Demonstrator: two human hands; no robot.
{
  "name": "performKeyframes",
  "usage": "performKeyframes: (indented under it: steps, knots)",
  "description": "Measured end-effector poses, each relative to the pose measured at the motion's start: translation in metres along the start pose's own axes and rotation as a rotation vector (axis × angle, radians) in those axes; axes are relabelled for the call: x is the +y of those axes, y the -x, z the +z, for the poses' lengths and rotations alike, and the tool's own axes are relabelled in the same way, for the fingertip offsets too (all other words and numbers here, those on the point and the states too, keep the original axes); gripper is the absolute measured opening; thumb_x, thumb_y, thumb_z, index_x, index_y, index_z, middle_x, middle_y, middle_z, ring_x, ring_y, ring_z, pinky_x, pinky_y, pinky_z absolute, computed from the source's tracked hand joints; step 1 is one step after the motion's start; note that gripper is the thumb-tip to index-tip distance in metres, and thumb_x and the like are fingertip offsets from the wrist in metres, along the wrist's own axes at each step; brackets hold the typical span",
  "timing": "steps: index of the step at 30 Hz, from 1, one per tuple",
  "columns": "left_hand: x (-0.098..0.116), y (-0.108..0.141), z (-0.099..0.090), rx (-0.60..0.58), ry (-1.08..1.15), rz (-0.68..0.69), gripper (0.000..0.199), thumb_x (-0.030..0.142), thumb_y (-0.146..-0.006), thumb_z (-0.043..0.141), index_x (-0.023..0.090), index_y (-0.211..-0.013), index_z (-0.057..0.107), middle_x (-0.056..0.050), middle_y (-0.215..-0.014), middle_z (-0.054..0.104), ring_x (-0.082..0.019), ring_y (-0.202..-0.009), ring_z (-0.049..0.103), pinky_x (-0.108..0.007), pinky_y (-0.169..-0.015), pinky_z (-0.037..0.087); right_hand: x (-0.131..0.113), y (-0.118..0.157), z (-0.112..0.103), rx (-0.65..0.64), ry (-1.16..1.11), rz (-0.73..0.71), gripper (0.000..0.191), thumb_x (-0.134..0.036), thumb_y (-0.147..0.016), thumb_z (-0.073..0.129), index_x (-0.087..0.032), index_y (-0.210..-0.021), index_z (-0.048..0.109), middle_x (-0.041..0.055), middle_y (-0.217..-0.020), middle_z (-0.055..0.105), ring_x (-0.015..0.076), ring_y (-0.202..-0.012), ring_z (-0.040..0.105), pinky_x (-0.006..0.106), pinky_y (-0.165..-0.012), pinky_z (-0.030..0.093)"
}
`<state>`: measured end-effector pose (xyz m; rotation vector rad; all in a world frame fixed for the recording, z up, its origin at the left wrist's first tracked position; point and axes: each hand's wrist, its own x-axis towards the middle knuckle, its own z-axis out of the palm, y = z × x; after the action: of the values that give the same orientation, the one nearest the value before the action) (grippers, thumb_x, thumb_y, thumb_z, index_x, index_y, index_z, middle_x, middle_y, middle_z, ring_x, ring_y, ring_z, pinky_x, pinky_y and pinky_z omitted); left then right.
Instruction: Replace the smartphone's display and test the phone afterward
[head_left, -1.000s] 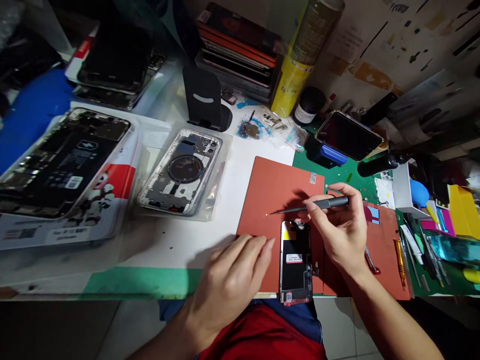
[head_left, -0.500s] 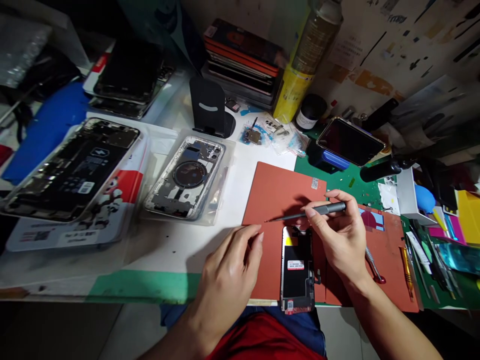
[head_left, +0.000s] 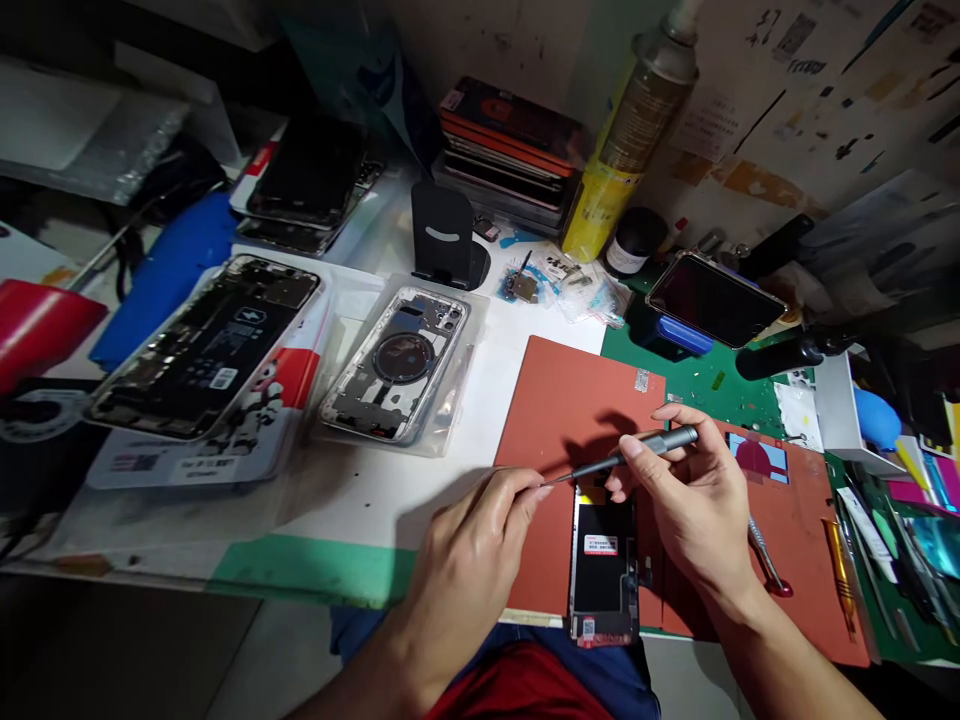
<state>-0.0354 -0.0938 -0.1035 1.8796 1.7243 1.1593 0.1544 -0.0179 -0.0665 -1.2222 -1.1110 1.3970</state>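
A dark screwdriver is held by its handle in my right hand, its thin shaft pointing left. My left hand has thumb and index finger pinched at the screwdriver's tip; any small part between them is too small to make out. Below the shaft, a phone screen assembly lies face down on the reddish-brown mat, its lower end over the table's front edge. A flex cable sticks out at its right side. My right hand's fingers cover part of its top end.
Left of the mat lie an opened phone back on a clear case and a larger opened phone on a box. A phone leans on a blue holder behind. Tweezers and a gold screwdriver lie right. A spray can stands at the back.
My left finger and thumb have closed at the screwdriver's tip, which has come down to them. The whole view has shifted, so the table's things appear further right and mostly lower.
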Motion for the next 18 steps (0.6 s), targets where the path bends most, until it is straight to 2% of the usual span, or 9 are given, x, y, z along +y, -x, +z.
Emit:
performKeyframes:
  steps: [10, 18]
  knots:
    - [0.0021, -0.0008, 0.0001, 0.009, -0.027, -0.003, 0.007, 0.024, -0.109, 0.057, 0.023, -0.107, 0.064, 0.004, -0.090, 0.076, -0.012, -0.078, 0.076, -0.023, -0.071, 0.057, -0.0004, 0.0049, -0.0004, 0.014, 0.094, -0.104, 0.035, -0.026, -0.089, 0.086, -0.028, -0.113, 0.060, -0.0045, -0.081, 0.078, 0.0150, -0.056, 0.075, 0.025, -0.056, 0.067]
    - [0.0003, 0.0002, -0.0008, 0.007, -0.043, 0.010, 0.006, 0.021, -0.108, 0.058, 0.022, -0.109, 0.063, 0.003, -0.093, 0.077, -0.013, -0.081, 0.076, -0.025, -0.076, 0.058, -0.0004, 0.0096, -0.0025, -0.004, 0.179, -0.188, 0.034, -0.022, -0.092, 0.083, -0.030, -0.116, 0.060, -0.0030, -0.086, 0.079, 0.0158, -0.058, 0.075, 0.028, -0.057, 0.066]
